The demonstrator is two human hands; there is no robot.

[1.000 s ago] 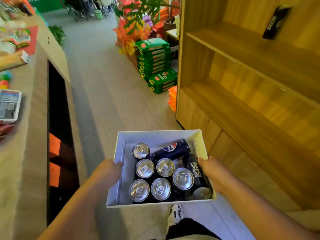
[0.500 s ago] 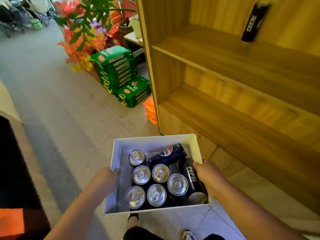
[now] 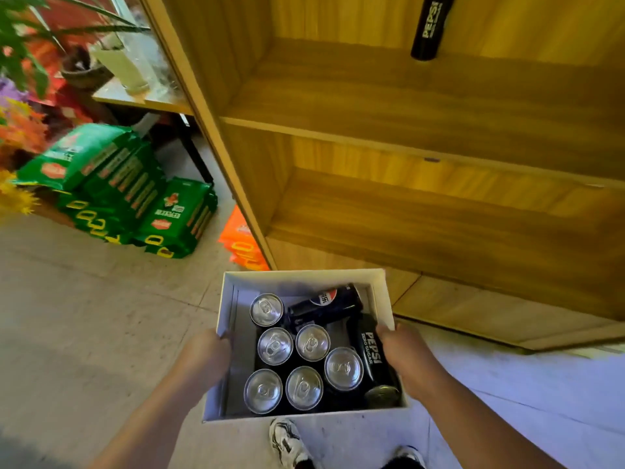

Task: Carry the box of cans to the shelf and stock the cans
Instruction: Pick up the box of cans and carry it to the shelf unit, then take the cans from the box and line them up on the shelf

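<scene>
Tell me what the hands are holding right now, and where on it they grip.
Both hold the white box of cans: the left hand grips its left side wall, the right hand its right side wall, thumb over the rim.

Both shelf boards [image 3: 422,228] ahead lie open to the front, the lower one bare and just beyond the box [image 3: 304,277]. On the upper board only one black can [image 3: 429,27] stands, far right. The shelf's left side panel [image 3: 203,106] walls off the green packs [image 3: 118,187] and orange packs [image 3: 241,242] on the floor.
</scene>
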